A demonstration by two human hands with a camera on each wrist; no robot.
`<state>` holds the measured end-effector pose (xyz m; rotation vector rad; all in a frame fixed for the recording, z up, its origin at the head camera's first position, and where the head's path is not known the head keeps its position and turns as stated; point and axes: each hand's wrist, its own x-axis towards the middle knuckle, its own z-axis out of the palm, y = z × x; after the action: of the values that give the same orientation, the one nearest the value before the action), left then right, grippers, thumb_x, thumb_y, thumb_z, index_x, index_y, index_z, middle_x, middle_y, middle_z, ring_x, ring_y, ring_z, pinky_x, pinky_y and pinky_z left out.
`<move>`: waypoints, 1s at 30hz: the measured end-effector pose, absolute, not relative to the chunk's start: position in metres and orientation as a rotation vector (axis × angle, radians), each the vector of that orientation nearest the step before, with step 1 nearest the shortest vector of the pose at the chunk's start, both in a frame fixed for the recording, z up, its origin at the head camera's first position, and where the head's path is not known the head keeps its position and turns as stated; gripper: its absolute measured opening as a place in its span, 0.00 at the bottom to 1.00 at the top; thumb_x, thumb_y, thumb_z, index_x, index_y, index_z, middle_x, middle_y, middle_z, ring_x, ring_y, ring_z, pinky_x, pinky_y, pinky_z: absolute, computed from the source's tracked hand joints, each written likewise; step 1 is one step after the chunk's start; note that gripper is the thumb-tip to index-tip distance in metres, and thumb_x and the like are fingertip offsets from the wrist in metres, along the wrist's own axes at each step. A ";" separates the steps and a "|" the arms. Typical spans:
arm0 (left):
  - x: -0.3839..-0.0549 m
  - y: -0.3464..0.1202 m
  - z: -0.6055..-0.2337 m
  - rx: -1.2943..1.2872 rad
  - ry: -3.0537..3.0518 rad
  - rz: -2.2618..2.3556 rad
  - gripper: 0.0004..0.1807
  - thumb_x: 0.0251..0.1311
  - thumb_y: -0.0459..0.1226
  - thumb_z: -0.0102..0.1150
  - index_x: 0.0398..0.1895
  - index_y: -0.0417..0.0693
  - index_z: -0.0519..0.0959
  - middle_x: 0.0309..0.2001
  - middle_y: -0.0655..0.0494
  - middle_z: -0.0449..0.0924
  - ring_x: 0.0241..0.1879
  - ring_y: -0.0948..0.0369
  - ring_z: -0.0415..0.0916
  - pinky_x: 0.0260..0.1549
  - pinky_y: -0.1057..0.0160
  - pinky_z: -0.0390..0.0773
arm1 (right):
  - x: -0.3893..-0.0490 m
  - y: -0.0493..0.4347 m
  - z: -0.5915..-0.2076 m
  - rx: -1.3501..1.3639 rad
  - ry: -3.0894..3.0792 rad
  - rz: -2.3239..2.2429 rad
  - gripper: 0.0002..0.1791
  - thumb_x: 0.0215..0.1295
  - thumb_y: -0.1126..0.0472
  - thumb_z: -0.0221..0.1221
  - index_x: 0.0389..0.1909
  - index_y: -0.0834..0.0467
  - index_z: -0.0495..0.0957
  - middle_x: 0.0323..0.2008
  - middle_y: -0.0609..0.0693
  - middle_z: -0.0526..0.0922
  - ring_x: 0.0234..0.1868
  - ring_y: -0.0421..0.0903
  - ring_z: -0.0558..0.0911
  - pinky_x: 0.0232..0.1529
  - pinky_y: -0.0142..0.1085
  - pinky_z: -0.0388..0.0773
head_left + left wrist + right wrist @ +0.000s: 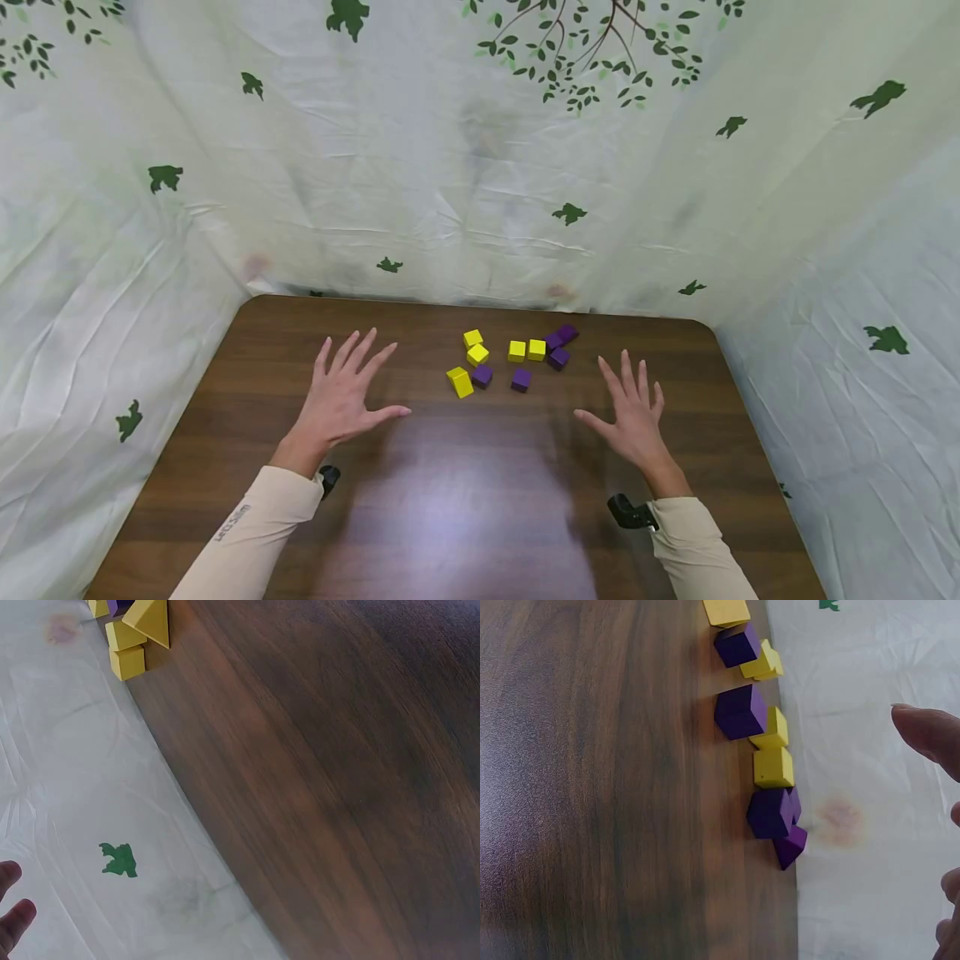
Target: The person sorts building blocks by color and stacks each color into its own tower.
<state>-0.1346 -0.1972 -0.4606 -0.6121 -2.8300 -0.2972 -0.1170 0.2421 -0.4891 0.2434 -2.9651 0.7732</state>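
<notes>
Several small yellow and purple blocks lie in a loose cluster toward the far side of the brown table. A yellow block with a slanted face (460, 382) is nearest my left hand (342, 402), which is spread to the left of the cluster and holds nothing. To the right, my right hand (632, 415) has its fingers and thumb apart, also with nothing in it. The purple block (558, 358) lies on that side, close to a yellow cube (537, 349). In the right wrist view, a purple wedge-shaped block (791, 846) sits at the end of the row.
The wood-grain table (465, 500) has rounded far corners. White cloth (420, 167) printed with green leaves hangs behind it and along both sides. Dark wrist devices, such as the one on the right (630, 511), sit at the sleeve cuffs.
</notes>
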 end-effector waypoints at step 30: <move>-0.142 -0.185 -0.459 -0.635 -2.850 -0.282 0.52 0.46 0.71 0.55 0.72 0.55 0.60 0.73 0.39 0.51 0.73 0.45 0.43 0.67 0.40 0.30 | -0.124 0.236 -0.490 0.233 -2.989 0.785 0.53 0.54 0.38 0.64 0.76 0.47 0.47 0.76 0.54 0.32 0.74 0.61 0.31 0.65 0.65 0.27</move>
<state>-0.1417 -0.1855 -0.4594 -0.6346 -2.8496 -0.2817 -0.1235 0.2357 -0.4897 0.2330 -2.9892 0.7853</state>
